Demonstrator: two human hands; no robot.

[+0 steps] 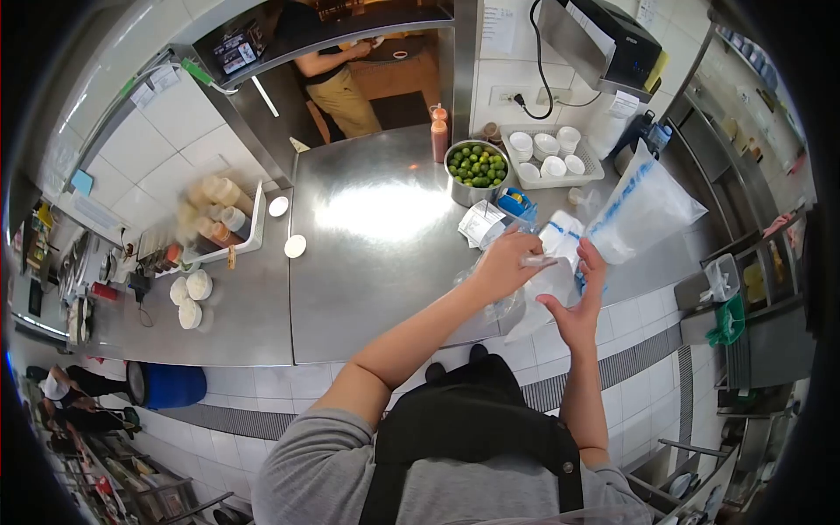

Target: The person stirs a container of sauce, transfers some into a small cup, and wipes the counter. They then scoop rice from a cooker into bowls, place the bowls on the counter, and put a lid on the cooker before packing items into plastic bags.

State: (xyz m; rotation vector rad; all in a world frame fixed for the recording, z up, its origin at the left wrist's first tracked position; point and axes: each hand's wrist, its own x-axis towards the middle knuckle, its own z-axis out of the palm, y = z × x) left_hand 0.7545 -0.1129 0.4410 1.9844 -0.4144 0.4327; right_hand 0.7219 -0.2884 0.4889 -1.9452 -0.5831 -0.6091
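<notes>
My left hand [509, 261] pinches the top of a thin clear plastic bag [553, 282] over the right part of the steel counter. Close beside it is my right hand [579, 302], its thumb and fingers spread wide around the bag's right side. Just beyond the hands lies a white packet with a blue stripe [560, 229]. A large white plastic bag with blue print [643, 210] stands to the right. Left of the packet are a white paper slip [481, 224] and a blue packet [517, 204].
A steel pot of small green limes [453, 185] stands at the counter's back, beside an orange sauce bottle [439, 138]. White cups fill a basket [597, 170]. Bottles stand in a white bin [255, 229] at left, near white tubs [190, 313]. A person [346, 96] stands beyond the pass-through.
</notes>
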